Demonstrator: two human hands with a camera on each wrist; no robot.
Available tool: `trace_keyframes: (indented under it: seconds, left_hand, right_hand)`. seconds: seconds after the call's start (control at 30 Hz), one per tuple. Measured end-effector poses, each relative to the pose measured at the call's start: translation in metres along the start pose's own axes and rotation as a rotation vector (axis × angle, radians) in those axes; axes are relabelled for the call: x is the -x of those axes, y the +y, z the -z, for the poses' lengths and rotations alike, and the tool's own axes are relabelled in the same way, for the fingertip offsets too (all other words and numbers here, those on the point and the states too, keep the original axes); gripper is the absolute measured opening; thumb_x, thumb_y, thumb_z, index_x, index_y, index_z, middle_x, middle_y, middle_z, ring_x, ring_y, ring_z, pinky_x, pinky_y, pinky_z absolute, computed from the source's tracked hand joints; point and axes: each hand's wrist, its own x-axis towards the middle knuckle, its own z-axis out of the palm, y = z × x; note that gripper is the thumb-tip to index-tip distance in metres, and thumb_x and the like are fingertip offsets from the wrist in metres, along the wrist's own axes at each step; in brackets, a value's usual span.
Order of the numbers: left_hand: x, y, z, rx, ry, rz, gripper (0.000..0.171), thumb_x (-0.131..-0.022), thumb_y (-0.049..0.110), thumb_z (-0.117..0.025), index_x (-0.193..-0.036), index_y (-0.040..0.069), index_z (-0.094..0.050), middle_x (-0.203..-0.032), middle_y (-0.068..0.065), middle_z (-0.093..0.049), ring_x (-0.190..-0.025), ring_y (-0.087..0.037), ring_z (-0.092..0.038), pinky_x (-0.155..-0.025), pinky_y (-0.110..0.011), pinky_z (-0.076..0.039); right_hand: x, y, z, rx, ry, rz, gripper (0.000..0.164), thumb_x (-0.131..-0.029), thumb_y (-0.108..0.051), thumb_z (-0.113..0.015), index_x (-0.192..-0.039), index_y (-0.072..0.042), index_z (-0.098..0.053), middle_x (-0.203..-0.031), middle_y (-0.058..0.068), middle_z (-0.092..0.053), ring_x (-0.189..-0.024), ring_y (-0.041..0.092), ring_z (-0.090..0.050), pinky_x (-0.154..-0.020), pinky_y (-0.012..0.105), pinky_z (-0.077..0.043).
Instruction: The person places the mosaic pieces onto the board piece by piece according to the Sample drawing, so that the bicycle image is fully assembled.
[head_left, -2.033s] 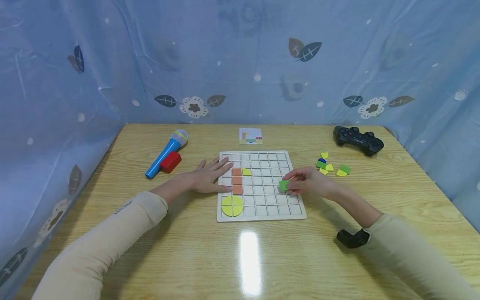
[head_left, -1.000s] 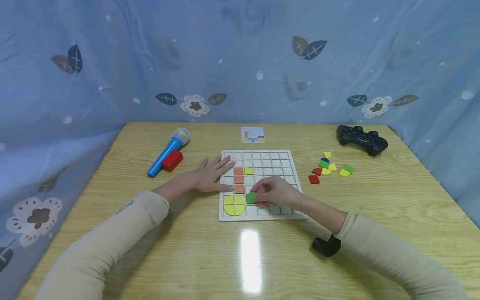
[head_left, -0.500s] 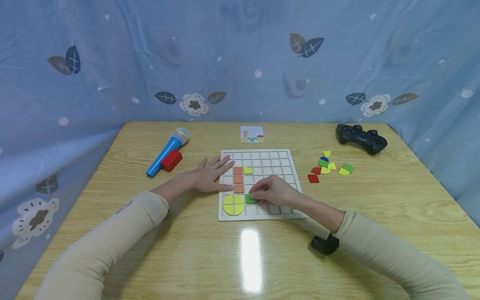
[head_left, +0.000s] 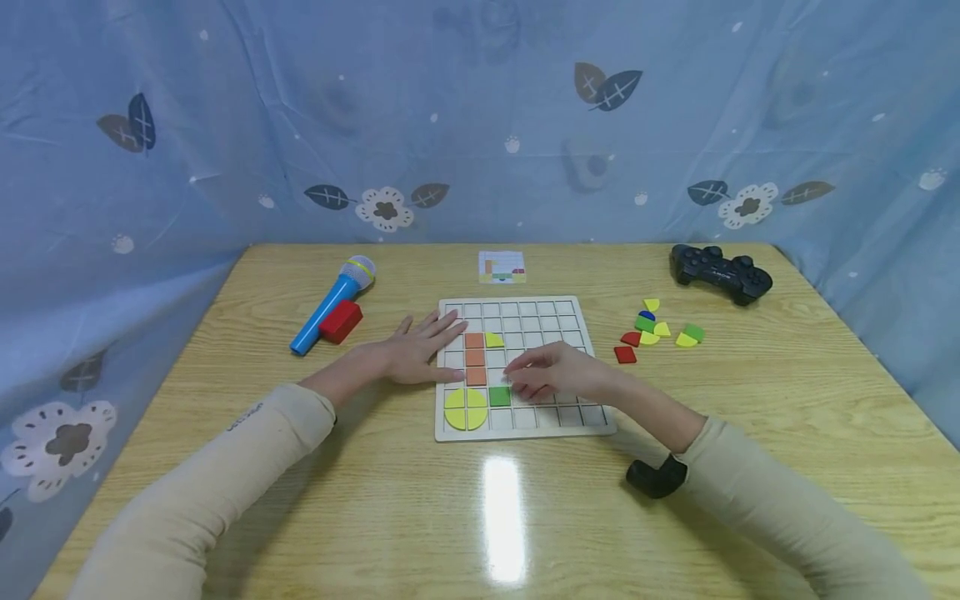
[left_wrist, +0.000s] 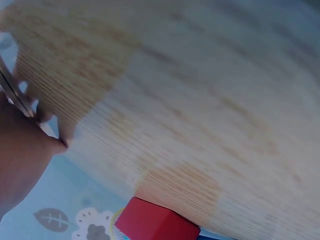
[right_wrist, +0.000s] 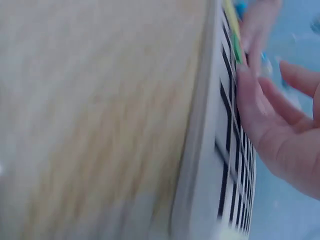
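Observation:
A white grid board (head_left: 525, 433) lies on the wooden table. My left hand (head_left: 420, 354) rests with spread fingers on its left edge. In the head view my right hand (head_left: 558, 372) is over the board, just right of a green square tile (head_left: 499, 397) that sits in a cell; its fingers are relaxed and hold nothing. Left of that tile, several yellow quarter-circle tiles (head_left: 466, 409) form a full circle. Orange square tiles (head_left: 475, 357) stand in a column above, with a yellow quarter-circle tile (head_left: 494, 340) beside the top one.
Loose tiles, including a red square tile (head_left: 625, 355), lie right of the board. A pattern card (head_left: 502, 267) is behind it. A black game controller (head_left: 720, 273) lies at the back right. On the left are a toy microphone (head_left: 333, 304) and a red block (head_left: 341, 322).
My right hand has brought the green square tile leftward from the board's right side, set it in the cell beside the yellow circle and let go. My left hand has stayed in place.

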Motion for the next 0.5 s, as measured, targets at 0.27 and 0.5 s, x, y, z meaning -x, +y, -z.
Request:
trace_keyframes:
  seconds: [0.27, 0.5]
  left_hand:
    - [-0.001, -0.003, -0.003, 0.01, 0.009, -0.005, 0.092, -0.086, 0.073, -0.042, -0.154, 0.028, 0.0, -0.159, 0.003, 0.012, -0.143, -0.024, 0.015, -0.109, -0.054, 0.01]
    - [0.002, 0.0, 0.0, 0.005, 0.009, -0.011, 0.091, -0.088, 0.071, -0.042, -0.154, 0.027, 0.001, -0.159, 0.002, 0.012, -0.143, -0.025, 0.014, -0.109, -0.055, 0.008]
  right_hand:
    - [0.024, 0.03, 0.06, -0.231, 0.059, 0.01, 0.044, -0.099, -0.011, -0.053, -0.135, 0.011, -0.042, -0.116, 0.017, -0.062, -0.102, 0.019, -0.062, -0.089, 0.034, -0.049]
    - [0.059, 0.054, 0.116, -0.328, 0.2, 0.091, 0.051, -0.099, -0.009, -0.053, -0.14, 0.011, -0.031, -0.117, 0.01, -0.062, -0.105, 0.015, -0.062, -0.092, 0.03, -0.047]
